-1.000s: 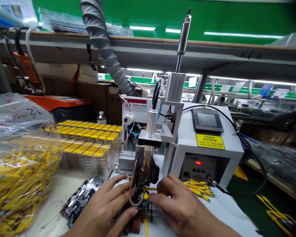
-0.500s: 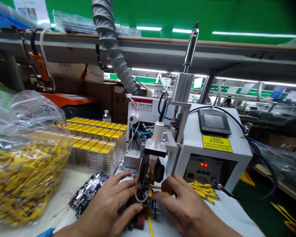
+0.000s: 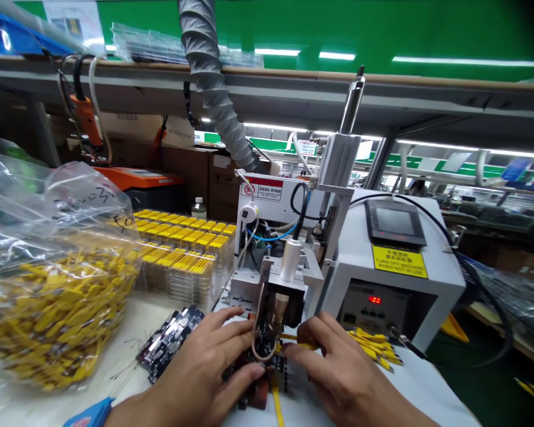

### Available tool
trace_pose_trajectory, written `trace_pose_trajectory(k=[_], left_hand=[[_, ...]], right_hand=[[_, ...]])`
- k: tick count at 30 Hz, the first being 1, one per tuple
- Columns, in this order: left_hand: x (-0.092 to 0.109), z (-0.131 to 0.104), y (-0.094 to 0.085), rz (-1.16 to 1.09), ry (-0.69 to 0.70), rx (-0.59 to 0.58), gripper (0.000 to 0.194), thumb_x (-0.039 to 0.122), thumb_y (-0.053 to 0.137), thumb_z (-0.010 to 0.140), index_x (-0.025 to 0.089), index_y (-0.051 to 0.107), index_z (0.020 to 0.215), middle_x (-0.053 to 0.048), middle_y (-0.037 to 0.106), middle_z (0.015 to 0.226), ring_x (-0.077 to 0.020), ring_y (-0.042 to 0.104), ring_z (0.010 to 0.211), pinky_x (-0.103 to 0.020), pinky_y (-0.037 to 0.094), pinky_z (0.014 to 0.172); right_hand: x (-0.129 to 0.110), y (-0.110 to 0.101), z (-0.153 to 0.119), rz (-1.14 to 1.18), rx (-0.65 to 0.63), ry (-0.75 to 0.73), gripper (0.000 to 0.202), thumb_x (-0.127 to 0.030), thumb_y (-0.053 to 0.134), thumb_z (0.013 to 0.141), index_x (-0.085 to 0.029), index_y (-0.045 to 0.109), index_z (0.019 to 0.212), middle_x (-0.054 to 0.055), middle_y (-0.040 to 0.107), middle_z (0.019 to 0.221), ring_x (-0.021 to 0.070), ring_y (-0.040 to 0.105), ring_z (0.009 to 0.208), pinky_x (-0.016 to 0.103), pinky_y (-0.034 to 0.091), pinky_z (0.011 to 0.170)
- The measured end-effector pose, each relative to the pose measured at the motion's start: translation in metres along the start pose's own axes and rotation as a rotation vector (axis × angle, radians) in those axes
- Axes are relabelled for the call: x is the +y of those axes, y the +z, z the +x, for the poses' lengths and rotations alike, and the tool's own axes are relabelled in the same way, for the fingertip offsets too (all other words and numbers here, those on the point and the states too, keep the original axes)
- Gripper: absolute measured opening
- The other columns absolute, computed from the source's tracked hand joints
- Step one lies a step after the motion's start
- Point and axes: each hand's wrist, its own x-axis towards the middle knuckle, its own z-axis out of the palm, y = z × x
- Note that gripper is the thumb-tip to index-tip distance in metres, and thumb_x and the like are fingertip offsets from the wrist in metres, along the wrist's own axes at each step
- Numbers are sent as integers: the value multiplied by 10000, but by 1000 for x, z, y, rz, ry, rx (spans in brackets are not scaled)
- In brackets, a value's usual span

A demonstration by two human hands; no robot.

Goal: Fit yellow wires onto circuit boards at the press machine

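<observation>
My left hand (image 3: 204, 367) lies with fingers stretched and apart at the left side of a small dark circuit board (image 3: 261, 344) under the machine's head. Its thumb touches near the board's front edge. My right hand (image 3: 333, 362) pinches a yellow flat cable (image 3: 300, 343) between thumb and forefinger, at the board's right side. Above the board hangs the metal head (image 3: 290, 261), with a copper-coloured tip (image 3: 278, 311) reaching down between my hands. A bent thin tube (image 3: 260, 323) loops in front of the tip and hides part of the board. Another yellow strip (image 3: 276, 397) hangs toward me.
More circuit boards (image 3: 169, 338) lie left of my left hand. A clear bag (image 3: 62, 308) of yellow cables and stacked clear trays (image 3: 191, 273) stand further left. Loose yellow cables (image 3: 374, 347) lie right, before the control box (image 3: 396, 290). A grey hose (image 3: 213, 83) hangs above.
The machine's head and its upper rod have come down a little toward the board. The red digits differ. Both hands keep their place at the board, while the whole view has shifted slightly.
</observation>
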Motion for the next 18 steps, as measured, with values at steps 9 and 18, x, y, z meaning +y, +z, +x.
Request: trace_pose_trajectory(k=[9,18], left_hand=[[-3,-1,3,5,-17,-44,267,181,650,864,204,663,1130,-62,753,1092,-293,668,1075,-485,590,917],[-1,-4,0,-2,25,-70,323,136,590,887,225,625,1196,-61,721,1152,-277,637,1126,-469,561,965]], right_hand=[[-1,-2,3,-16,-12,-14,364,11,417,841,-184,668,1019,134,602,881,271,548,772,351,495,582],[2,-1,2,1,-7,-6,386,18,445,820,-199,667,1050,113,604,892,256,539,780,338,497,606]])
